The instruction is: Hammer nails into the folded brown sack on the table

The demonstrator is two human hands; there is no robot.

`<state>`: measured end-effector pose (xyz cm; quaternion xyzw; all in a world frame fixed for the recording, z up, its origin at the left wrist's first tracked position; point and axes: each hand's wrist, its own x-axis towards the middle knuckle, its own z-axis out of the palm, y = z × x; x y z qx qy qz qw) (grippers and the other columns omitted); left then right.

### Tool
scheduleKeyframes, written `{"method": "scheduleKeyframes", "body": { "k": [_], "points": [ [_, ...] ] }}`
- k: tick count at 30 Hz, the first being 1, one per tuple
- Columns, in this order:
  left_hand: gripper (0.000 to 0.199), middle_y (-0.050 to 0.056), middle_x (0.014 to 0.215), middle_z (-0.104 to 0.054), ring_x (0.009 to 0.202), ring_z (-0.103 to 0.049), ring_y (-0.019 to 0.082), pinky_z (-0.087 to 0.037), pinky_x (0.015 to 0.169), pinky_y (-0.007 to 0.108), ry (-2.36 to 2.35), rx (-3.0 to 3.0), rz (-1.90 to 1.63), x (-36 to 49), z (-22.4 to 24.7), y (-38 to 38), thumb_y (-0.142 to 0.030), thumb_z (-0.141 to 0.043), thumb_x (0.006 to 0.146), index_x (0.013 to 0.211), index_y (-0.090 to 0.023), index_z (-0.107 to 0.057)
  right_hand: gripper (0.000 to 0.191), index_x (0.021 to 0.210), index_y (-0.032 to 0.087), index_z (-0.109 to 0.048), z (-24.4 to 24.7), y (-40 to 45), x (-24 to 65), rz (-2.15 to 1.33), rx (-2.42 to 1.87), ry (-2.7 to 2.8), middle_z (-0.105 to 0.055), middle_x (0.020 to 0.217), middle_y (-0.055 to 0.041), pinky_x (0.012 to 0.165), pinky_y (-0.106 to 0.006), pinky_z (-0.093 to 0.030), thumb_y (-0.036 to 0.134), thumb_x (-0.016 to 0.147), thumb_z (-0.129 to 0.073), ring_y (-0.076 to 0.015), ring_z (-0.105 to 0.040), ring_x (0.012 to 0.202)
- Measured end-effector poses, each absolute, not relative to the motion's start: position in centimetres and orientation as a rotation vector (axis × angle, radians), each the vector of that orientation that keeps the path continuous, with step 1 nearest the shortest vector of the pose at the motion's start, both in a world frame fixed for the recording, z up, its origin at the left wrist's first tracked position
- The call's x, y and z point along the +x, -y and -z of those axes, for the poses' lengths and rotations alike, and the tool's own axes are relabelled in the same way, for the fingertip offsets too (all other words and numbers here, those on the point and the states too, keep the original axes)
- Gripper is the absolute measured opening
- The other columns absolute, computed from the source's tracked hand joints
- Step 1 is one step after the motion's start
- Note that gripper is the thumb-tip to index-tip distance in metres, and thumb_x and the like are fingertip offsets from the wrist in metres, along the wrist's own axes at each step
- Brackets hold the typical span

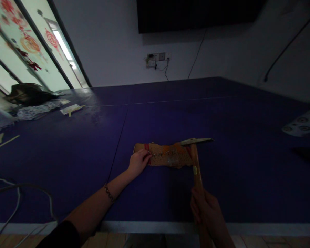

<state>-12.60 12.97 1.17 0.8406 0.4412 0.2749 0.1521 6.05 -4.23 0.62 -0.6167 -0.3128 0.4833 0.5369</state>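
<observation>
A torn strip of brown cardboard with red marks lies on the dark blue table. Small metal pieces that look like nails stand in a row along it, among many little holes. My left hand rests at the cardboard's left end, thumb and fingers pinched together; what they hold, if anything, is too small to make out. Wrapped around the wooden handle of a hammer is my right hand. The hammer's head is above the cardboard's right end, its narrow tip pointing right.
Pale cables loop over the table's left front edge. A dark bag and a small white tray lie at the back left. On the right is a power strip-like white object. Wall sockets sit behind the table.
</observation>
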Motion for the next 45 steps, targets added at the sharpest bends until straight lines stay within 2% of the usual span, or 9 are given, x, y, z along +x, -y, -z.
{"method": "scheduleKeyframes", "body": {
  "k": [7,16,21,28,37,45],
  "points": [
    [0.015,0.002,0.075,-0.063,0.071,-0.059,0.014,-0.044,0.064,0.022,-1.187,2.405,-0.774,-12.6,-1.1,-12.9,-0.025,-0.049,0.081,0.072,-0.018,-0.059,0.039,0.053,0.020,-0.041,-0.1,4.3,6.1,-1.162,-1.436,0.726,-0.039,0.032,0.0090,0.024,-0.017,-0.028,0.052,0.072,-0.054,-0.0052,-0.034,0.022],
    [0.014,0.002,0.079,-0.064,0.075,-0.058,0.014,-0.045,0.066,0.022,-1.164,2.373,-0.789,-12.6,-1.1,-12.9,-0.023,-0.052,0.080,0.072,-0.019,-0.062,0.042,0.052,0.020,-0.040,-0.5,4.3,6.0,-1.179,-1.456,0.695,-0.037,0.032,0.0096,0.024,-0.017,-0.028,0.056,0.067,-0.056,-0.0047,-0.032,0.021],
    [0.010,0.001,0.078,-0.063,0.069,-0.057,0.013,-0.044,0.063,0.022,-1.182,2.315,-0.820,-12.6,-1.3,-13.0,-0.022,-0.056,0.075,0.070,-0.017,-0.063,0.043,0.052,0.020,-0.040,-0.4,4.2,6.1,-1.181,-1.459,0.728,-0.037,0.032,0.0092,0.024,-0.017,-0.027,0.057,0.069,-0.055,-0.0050,-0.033,0.022],
    [0.016,0.000,0.079,-0.065,0.064,-0.057,0.011,-0.044,0.057,0.020,-1.216,2.265,-0.823,-12.3,-1.3,-12.6,-0.022,-0.056,0.074,0.086,-0.021,-0.068,0.045,0.048,0.021,-0.040,-1.1,4.1,5.9,-1.144,-1.492,0.730,-0.036,0.030,0.0085,0.024,-0.018,-0.028,0.059,0.065,-0.056,-0.0057,-0.033,0.021],
    [0.016,0.001,0.080,-0.066,0.073,-0.060,0.014,-0.046,0.063,0.022,-1.224,2.259,-0.867,-12.1,-1.1,-12.5,-0.028,-0.055,0.077,0.077,-0.020,-0.069,0.043,0.052,0.020,-0.041,-0.3,4.4,6.0,-1.172,-1.458,0.688,-0.036,0.031,0.0097,0.023,-0.017,-0.029,0.057,0.067,-0.057,-0.0048,-0.033,0.021],
    [0.016,0.002,0.081,-0.066,0.072,-0.061,0.013,-0.048,0.068,0.023,-1.187,2.240,-0.910,-12.3,-0.9,-12.8,-0.022,-0.054,0.078,0.077,-0.019,-0.069,0.044,0.050,0.020,-0.040,-0.6,4.3,6.0,-1.175,-1.480,0.706,-0.037,0.031,0.0091,0.024,-0.016,-0.027,0.057,0.068,-0.055,-0.0047,-0.033,0.021]
  ]
}}
